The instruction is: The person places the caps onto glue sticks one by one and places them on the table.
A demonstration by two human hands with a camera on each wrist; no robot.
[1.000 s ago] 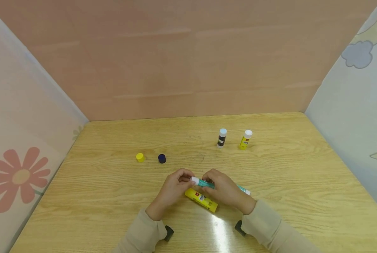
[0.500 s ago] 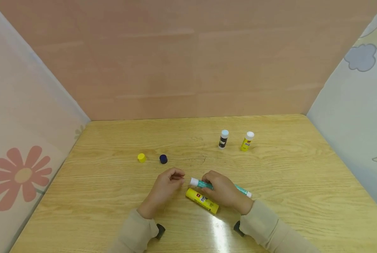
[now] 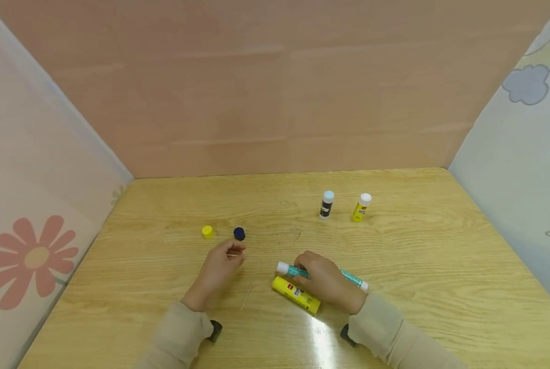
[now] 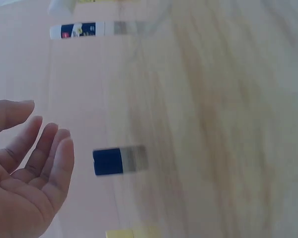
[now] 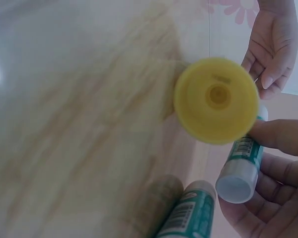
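My right hand (image 3: pixel 325 279) grips a teal glue stick (image 3: pixel 299 271) with a white end. In the right wrist view its thumb and fingers lie around that teal glue stick (image 5: pixel 244 148). A thick yellow glue stick (image 3: pixel 296 295) lies just in front of the hand; in the right wrist view its round yellow end (image 5: pixel 193 99) faces me. A second teal glue stick (image 3: pixel 354 280) lies partly hidden behind the hand. My left hand (image 3: pixel 216 267) holds nothing, its fingers loosely bent, just nearer me than a dark blue cap (image 3: pixel 239 233), apart from it (image 4: pixel 108 161).
A yellow cap (image 3: pixel 207 232) sits left of the blue one. Farther back stand a dark-labelled glue stick (image 3: pixel 326 205) and a small yellow glue stick (image 3: pixel 361 207), both white-topped. Patterned side walls and a pink back wall enclose the wooden table (image 3: pixel 418 246).
My left hand has let go of the teal glue stick's white end and moved left toward the blue cap. My right hand has stayed nearly in place with the stick.
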